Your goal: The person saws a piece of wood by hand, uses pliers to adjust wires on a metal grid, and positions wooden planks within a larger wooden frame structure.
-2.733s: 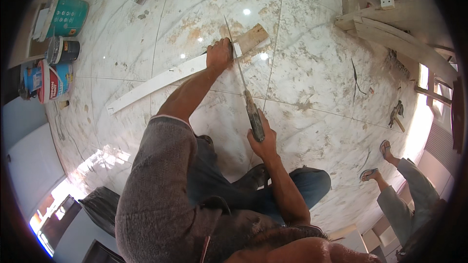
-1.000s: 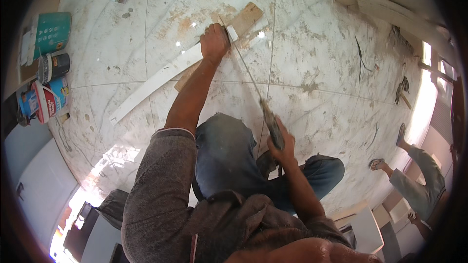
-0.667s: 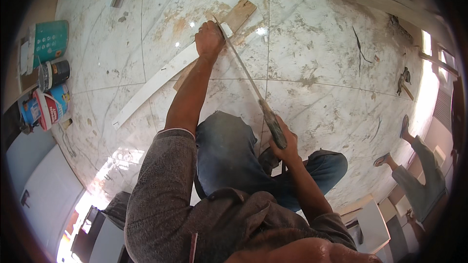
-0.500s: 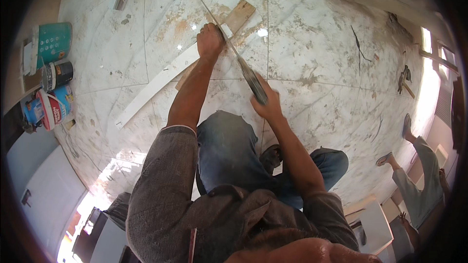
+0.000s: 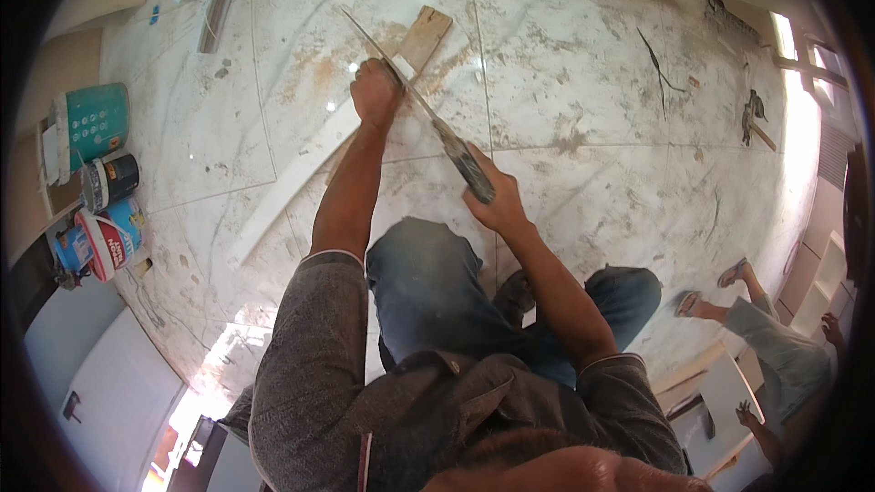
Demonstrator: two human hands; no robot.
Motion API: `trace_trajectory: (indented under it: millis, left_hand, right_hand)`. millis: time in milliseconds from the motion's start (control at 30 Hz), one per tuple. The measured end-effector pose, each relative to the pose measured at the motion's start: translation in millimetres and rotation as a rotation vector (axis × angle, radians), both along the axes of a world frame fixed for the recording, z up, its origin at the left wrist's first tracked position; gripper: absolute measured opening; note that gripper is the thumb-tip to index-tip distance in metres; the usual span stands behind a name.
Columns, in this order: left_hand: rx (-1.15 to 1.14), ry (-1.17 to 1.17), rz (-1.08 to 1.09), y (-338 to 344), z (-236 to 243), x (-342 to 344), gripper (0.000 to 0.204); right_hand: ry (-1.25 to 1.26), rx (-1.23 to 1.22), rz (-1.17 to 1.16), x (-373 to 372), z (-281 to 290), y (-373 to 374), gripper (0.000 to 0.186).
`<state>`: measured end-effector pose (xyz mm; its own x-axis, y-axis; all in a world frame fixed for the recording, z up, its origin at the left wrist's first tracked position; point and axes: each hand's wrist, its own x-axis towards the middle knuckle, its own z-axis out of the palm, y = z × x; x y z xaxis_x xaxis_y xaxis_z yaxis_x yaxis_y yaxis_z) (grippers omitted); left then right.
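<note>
My left hand (image 5: pixel 375 94) is closed on a long white strip (image 5: pixel 296 187), holding it down over a wooden board (image 5: pixel 427 36) on the floor. The board's bare brown end sticks out past the strip at the far side. In my right hand (image 5: pixel 499 199) is the dark handle of a handsaw (image 5: pixel 436 118). Its thin blade lies slantwise across the strip, right beside my left hand, with the tip pointing far left. Whether the teeth have cut into the strip cannot be made out.
A teal bucket (image 5: pixel 96 123), a dark can (image 5: pixel 111 180) and a red-and-white paint bucket (image 5: pixel 108 246) stand at the left. A hammer (image 5: pixel 755 120) lies on the marbled floor (image 5: pixel 602 191) at right. Another person's legs (image 5: pixel 770 333) are at lower right.
The view has shifted slightly. Both my hands keep their holds, and the saw still crosses the strip near my left hand. The other person's feet have come closer at the right.
</note>
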<state>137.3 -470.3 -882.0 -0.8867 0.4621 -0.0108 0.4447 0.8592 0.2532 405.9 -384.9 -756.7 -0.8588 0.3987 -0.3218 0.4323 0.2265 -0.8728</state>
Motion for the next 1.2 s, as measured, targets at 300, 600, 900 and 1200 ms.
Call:
trace_trajectory:
  millis: [300, 600, 900, 1200]
  left_hand:
    - [-0.055, 0.012, -0.039, 0.9, 3.6, 3.3, 0.023]
    - [-0.037, -0.050, 0.051, -4.8, 5.1, 5.4, 0.022]
    - [-0.049, -0.037, 0.047, -4.5, 4.4, 5.0, 0.025]
    - [-0.092, -0.082, 0.019, 9.4, 9.2, -0.7, 0.024]
  right_hand:
    - [-0.010, 0.025, 0.033, 14.0, 10.3, 2.3, 0.067]
    - [0.063, 0.137, 0.052, 90.2, 42.7, -3.1, 0.074]
    - [-0.022, 0.009, 0.030, 76.1, 31.2, -5.0, 0.068]
    - [-0.068, -0.076, -0.010, -15.5, 0.2, -1.4, 0.073]
